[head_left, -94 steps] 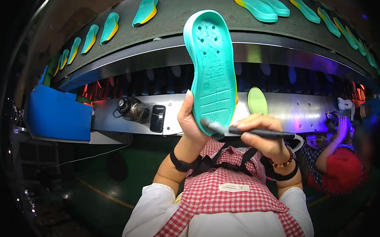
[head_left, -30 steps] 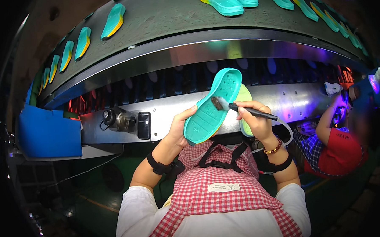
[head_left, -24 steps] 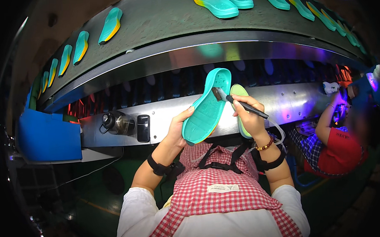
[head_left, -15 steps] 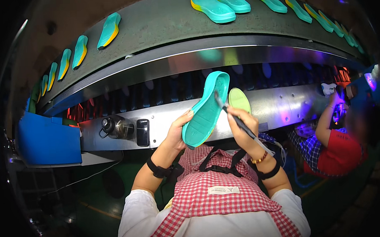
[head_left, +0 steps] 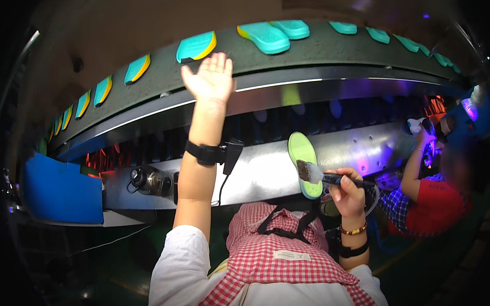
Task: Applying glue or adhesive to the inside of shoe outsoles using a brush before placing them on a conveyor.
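My left hand is stretched forward over the edge of the conveyor belt, palm up, fingers apart and holding nothing. Just beyond its fingertips lies a teal shoe sole with a yellow rim on the belt. Closer in, my right hand grips a flat brush by its dark handle, a clear tube trailing from it. The brush head overlaps a light green sole on the metal shelf; whether the bristles touch it, I cannot tell.
More teal soles line the dark conveyor belt. The metal shelf below carries a dark bottle at left, beside a blue panel. At right sits a person in a red top, hands near purple light.
The teal sole has left my left hand, which has reached forward to the belt and opened. My right hand has moved right and nearer with the brush, now over the light green sole.
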The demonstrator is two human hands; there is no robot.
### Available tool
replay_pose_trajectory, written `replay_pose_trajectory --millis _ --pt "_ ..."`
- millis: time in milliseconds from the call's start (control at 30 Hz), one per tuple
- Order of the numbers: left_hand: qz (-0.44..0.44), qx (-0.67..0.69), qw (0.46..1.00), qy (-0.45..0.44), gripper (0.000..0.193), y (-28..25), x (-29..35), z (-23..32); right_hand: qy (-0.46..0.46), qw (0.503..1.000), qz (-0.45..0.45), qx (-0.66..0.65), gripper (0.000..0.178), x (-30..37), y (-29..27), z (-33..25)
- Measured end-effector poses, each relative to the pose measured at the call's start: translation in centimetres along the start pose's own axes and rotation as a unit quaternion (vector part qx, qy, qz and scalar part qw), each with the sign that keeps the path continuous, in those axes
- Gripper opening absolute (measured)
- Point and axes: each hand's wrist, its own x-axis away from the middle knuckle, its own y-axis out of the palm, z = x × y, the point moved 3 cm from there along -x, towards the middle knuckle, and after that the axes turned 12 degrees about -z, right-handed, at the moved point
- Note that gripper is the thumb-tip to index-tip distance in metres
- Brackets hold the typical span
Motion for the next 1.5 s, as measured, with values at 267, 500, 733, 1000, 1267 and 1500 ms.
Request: replay_pose_trajectory --millis 267,500,733,1000,1267,1500 --pt "-0.178 -0.866 0.462 0.069 0.061 0.4 -2.6 -9.5 0.009 0.997 0.049 0.067 0.026 1.2 -1.8 0.1" --pt "-0.274 -0.753 0.543 0.253 0.024 0.3 1.6 -6.4 -0.130 0.880 0.159 0.429 0.020 1.2 -0.6 -2.0" --pt "-0.060 -0.365 0.929 -0.033 0.042 -2.6 10.7 -1.7 -0.313 0.490 -0.045 0.812 0.018 -1.3 3.5 -2.6" --pt "-0.231 0.039 0.902 -0.362 0.087 -7.3 18.7 -0.9 -0.213 0.776 -0.003 0.594 0.021 -2.6 3.1 -1.9" --pt "-0.148 0.021 0.921 -0.360 0.083 -7.4 22.0 -5.3 0.119 0.971 -0.036 0.202 0.022 -6.1 2.1 3.7" --pt "-0.094 0.007 0.937 -0.336 0.084 -7.9 21.7 -6.2 0.082 0.958 -0.041 0.273 0.014 -9.2 2.7 5.1"
